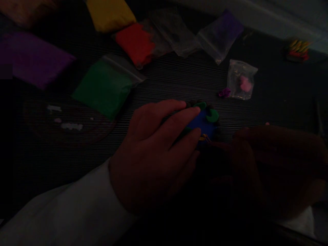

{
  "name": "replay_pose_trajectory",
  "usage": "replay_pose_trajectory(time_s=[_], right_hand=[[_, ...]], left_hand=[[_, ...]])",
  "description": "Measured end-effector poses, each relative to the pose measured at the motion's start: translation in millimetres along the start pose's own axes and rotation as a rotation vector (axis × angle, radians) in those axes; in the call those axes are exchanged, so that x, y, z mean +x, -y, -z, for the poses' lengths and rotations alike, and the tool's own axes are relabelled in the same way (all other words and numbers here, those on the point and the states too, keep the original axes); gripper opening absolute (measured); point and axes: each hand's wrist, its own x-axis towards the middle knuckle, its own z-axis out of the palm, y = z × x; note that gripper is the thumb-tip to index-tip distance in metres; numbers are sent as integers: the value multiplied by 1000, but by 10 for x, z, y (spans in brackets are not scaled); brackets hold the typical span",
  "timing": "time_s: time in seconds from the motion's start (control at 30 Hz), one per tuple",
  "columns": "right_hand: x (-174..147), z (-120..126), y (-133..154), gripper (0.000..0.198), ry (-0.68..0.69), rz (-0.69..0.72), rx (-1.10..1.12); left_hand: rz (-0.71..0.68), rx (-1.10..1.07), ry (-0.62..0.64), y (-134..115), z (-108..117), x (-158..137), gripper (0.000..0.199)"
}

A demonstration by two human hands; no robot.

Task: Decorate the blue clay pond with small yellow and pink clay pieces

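Observation:
The picture is very dark. A round clay piece (205,124) lies on the table, with a blue middle, green notched discs and a rim of dark lumps. Over its left side rests my left hand (159,147), its fingers stretched and apart, touching the piece; the thumb is hidden. A small yellow bit (203,137) sits near the blue part's front edge. My right hand (279,160), deep in shadow, is closed in a pinch on a thin reddish tool (220,145). The tool's tip reaches the yellow bit.
Bags of green (105,87), red (135,44), yellow (110,15) and purple clay (36,58) lie behind and left. A small bag with a pink lump (242,80) and a purple coil (224,92) lie beyond the piece. A yellow-and-red item (298,50) is far right.

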Motion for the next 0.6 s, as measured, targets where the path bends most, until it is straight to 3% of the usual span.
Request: replay_pose_trajectory(time_s=[0.17, 0.6], right_hand=[[-54, -24, -13, 8, -16, -76, -76], [-78, -33, -37, 12, -14, -55, -20]], left_hand=[[23, -28, -17, 2, -1, 3, 26], [-2, -13, -11, -7, 2, 15, 29]])
